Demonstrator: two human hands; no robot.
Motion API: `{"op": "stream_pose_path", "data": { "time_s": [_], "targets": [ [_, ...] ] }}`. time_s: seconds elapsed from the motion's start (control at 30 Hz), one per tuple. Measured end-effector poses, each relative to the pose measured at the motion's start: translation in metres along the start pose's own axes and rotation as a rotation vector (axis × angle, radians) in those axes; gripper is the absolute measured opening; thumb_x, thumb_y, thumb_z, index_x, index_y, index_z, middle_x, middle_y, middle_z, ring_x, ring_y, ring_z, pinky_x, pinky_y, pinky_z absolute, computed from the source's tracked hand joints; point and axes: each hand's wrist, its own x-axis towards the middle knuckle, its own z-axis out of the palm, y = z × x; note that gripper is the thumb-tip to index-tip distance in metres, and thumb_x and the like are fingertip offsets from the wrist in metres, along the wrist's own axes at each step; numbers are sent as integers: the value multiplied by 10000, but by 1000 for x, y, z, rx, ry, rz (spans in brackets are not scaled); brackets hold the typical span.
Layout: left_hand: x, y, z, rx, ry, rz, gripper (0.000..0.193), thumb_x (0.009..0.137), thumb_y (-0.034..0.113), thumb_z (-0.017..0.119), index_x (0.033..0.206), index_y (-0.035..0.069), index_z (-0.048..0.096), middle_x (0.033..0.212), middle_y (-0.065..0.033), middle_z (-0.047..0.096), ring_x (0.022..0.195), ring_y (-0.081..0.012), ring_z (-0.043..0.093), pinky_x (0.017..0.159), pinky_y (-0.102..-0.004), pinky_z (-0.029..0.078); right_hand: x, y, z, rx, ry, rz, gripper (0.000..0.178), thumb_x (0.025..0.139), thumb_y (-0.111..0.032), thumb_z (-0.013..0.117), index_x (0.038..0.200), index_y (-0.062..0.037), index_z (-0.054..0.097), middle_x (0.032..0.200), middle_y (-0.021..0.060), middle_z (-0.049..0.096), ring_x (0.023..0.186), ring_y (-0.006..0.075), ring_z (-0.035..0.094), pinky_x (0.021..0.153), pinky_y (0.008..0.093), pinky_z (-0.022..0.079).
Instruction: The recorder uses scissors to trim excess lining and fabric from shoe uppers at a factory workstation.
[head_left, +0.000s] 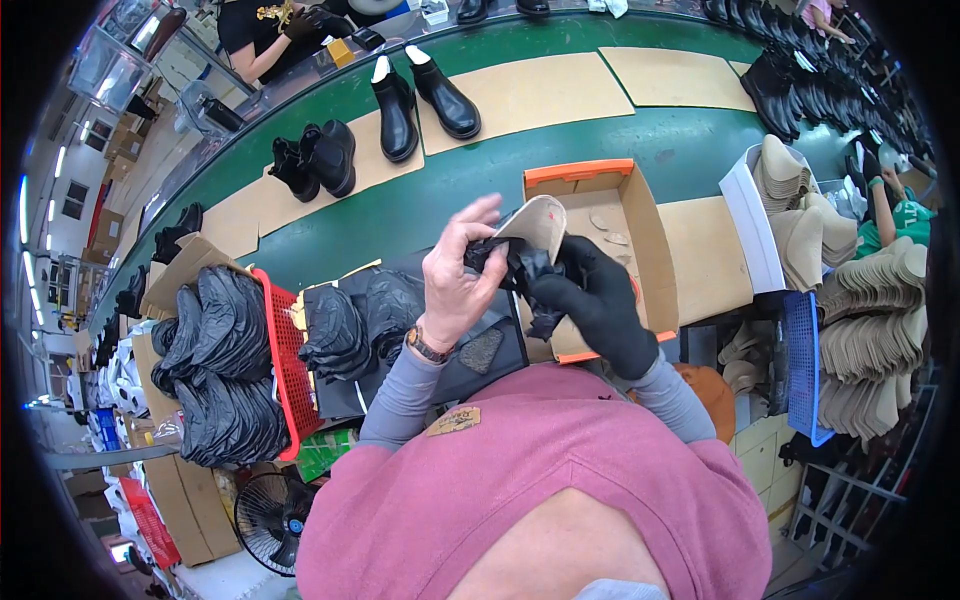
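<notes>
In front of my chest, a beige insole (541, 222) sticks up between my hands with its rounded end uppermost. Thin crumpled black plastic (530, 277) is bunched around its lower part. My bare left hand (462, 265), a watch on its wrist, pinches the plastic at the insole's left side, thumb in front. My right hand (608, 303), in a black glove, is closed on the plastic and the insole's right edge. The insole's lower end is hidden by plastic and fingers. Just behind my right hand lies an orange-rimmed cardboard box (660, 250) with small beige scraps inside.
Stacks of black plastic-wrapped pieces (230, 345) fill a red basket (283, 365) at left. Beige insoles stand stacked in a white box (752, 225) and beside a blue basket (803, 370) at right. Black boots (397, 115) stand on the green bench (530, 85). Co-workers sit beyond.
</notes>
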Motion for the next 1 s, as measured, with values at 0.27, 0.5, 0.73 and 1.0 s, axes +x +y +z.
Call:
{"op": "stream_pose_path", "data": {
  "time_s": [0.27,0.5,0.73,1.0],
  "targets": [
    [-12,7,3,-242,-229,-365,332,833,79,700,1113,-28,558,1049,-169,683,938,-240,680,838,-310,515,-2,12,11,-563,204,-94,340,867,-171,661,1143,-11,544,938,174,632,785,329,658,662,410,514],
    [-5,9,11,-141,-363,-105,651,706,248,861,1234,-13,585,1094,-117,683,1031,-173,632,928,-305,482,-6,27,8,-534,260,-361,411,844,-65,629,1219,17,481,1081,208,559,943,359,625,740,421,516],
    [-13,-6,10,-507,-243,-607,158,776,-39,715,933,-16,715,772,0,679,693,-52,595,621,-210,492,-17,-2,3,-333,-38,-122,727,775,-132,744,1375,30,366,1246,174,520,1087,282,593,906,369,482],
    [-5,-2,-1,-422,-146,-478,298,770,-53,742,1062,-24,687,859,-18,702,744,-67,615,654,-208,516,13,109,-98,-1169,-3,180,282,854,-282,608,960,-21,603,867,194,659,830,341,668,734,430,517]
  ]
}}
